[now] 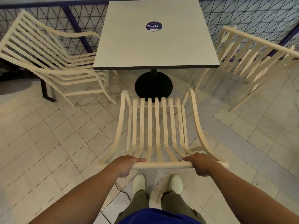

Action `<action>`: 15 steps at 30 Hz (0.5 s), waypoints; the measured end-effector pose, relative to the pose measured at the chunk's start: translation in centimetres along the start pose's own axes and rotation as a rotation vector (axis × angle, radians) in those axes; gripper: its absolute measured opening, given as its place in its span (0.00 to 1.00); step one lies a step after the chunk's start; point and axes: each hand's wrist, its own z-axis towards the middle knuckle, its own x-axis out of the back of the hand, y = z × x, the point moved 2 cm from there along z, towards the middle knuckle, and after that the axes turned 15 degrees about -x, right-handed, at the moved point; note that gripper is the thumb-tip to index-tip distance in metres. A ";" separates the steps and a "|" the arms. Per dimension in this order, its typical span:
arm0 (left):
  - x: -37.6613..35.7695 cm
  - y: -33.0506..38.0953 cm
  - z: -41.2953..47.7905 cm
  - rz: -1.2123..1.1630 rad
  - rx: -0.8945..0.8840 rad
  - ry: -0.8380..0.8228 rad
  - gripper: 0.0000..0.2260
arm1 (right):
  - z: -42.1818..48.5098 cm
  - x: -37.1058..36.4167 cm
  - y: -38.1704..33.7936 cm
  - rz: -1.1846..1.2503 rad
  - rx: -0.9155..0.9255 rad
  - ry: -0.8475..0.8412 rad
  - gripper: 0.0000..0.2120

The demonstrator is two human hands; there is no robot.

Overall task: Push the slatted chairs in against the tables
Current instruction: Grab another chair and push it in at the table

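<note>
Three slatted chairs are standing around one square tabletop point(155, 46): a left chair point(48, 62) and a right chair point(250, 59) at its sides, and a middle chair point(158, 126) sitting in front of it, apart from the tabletop edge and partly covering the single black base point(153, 85). Two hands are working: the left hand point(127, 165) and the right hand point(202, 164) are each curling round the middle chair's top rail point(161, 165). One round sticker point(153, 26) is lying on the tabletop, its small print unreadable. The frame edges are cutting off the backs of both side chairs.
</note>
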 end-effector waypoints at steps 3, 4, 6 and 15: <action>-0.2 0.1 0.1 -0.017 0.006 0.006 0.43 | 0.1 0.0 0.3 -0.004 -0.008 -0.009 0.34; -0.3 0.0 0.1 -0.022 0.007 0.004 0.43 | 0.1 0.0 0.3 -0.002 -0.009 -0.013 0.34; -0.6 -0.2 0.0 -0.024 0.018 0.010 0.44 | 0.1 0.0 0.1 0.013 -0.015 -0.017 0.34; 0.4 0.2 -0.3 -0.202 -0.022 -0.004 0.30 | 0.0 0.8 -0.1 0.147 0.015 -0.135 0.32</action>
